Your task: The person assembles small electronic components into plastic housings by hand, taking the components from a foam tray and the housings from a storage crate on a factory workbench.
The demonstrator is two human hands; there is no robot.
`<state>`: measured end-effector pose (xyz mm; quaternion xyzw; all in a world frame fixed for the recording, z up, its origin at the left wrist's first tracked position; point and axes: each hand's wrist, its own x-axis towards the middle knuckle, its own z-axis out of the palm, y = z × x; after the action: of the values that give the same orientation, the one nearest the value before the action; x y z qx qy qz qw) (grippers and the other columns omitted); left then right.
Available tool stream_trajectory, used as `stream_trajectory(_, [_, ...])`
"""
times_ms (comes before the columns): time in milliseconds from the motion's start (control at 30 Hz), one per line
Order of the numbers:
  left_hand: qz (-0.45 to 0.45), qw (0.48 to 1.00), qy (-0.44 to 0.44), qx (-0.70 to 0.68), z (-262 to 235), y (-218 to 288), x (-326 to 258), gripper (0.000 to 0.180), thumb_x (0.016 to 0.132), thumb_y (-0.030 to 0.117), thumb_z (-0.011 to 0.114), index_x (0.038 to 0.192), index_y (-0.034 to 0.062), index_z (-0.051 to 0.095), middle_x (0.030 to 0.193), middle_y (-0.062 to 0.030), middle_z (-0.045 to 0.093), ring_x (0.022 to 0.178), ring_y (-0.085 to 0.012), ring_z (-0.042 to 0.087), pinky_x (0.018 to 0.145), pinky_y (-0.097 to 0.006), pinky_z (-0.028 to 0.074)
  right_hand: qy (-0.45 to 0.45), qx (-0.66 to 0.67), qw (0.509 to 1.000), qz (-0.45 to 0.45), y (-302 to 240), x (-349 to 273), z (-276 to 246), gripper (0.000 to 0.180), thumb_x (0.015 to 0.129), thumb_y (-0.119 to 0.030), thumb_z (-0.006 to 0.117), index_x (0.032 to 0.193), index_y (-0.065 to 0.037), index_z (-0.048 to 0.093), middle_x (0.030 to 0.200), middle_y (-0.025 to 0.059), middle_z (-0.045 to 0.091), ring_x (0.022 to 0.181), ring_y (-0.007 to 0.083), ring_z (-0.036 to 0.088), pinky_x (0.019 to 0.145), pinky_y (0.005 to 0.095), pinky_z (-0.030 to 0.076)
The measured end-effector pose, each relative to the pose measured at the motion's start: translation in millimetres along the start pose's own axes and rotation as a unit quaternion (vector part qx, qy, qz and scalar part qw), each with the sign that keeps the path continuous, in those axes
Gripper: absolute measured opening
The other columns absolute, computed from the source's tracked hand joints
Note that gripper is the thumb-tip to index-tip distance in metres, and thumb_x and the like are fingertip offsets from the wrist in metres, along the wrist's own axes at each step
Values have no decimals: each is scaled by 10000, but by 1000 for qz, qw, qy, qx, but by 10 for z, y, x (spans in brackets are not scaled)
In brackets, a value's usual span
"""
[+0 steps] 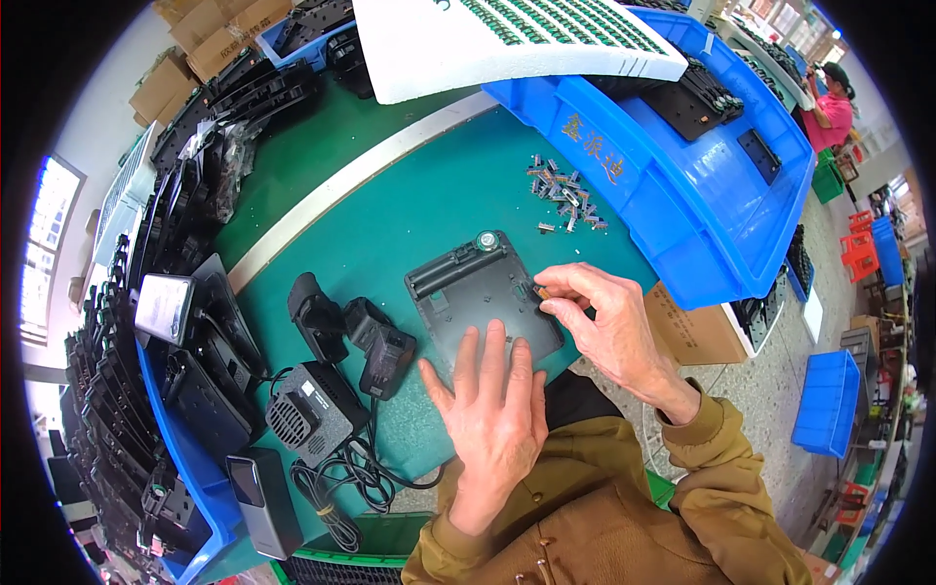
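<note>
A flat black plastic housing (466, 300) lies on the green mat in front of me, with a round silvery-green part (487, 240) at its far edge. My left hand (492, 414) rests on its near part, fingers stretched out and spread. At the housing's right edge, the thumb and forefinger of my right hand (612, 327) pinch a small orange-brown electronic part (543, 292). Its exact kind is partly hidden by the fingertips. Beyond the housing lies a loose pile of small metal-and-plastic electronic parts (567, 198).
Left of the housing are a black two-part plastic device (356, 336), a vented black box (314, 414) with coiled cable, and a power bank (265, 502). A blue bin (673, 185) stands far right, under a white foam tray (419, 58) of green circuit boards. A person (831, 112) works beyond.
</note>
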<state>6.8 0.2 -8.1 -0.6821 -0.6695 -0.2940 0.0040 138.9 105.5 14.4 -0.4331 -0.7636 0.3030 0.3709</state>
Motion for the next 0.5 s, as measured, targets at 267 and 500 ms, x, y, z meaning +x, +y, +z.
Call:
stream_trajectory(267, [-3, 1000, 0, -5, -4, -4, 0, 347, 835, 186, 712, 1161, 70, 684, 1379, -118, 564, 1284, -344, 499, 1080, -706, 231, -32, -45, 993, -105, 55, 161, -22, 150, 818, 89, 676, 941, 9, 703, 973, 132, 698, 853, 250, 693, 707, 323, 566])
stream_trajectory(500, [-6, 1000, 1, -8, 8, 0, 1, 350, 820, 183, 721, 1151, 75, 686, 1377, -115, 565, 1282, -340, 498, 1081, -704, 232, -77, -72, 978, -179, 75, 232, 17, 183, 788, 99, 632, 945, 32, 697, 1021, 167, 679, 906, 329, 672, 754, 371, 565])
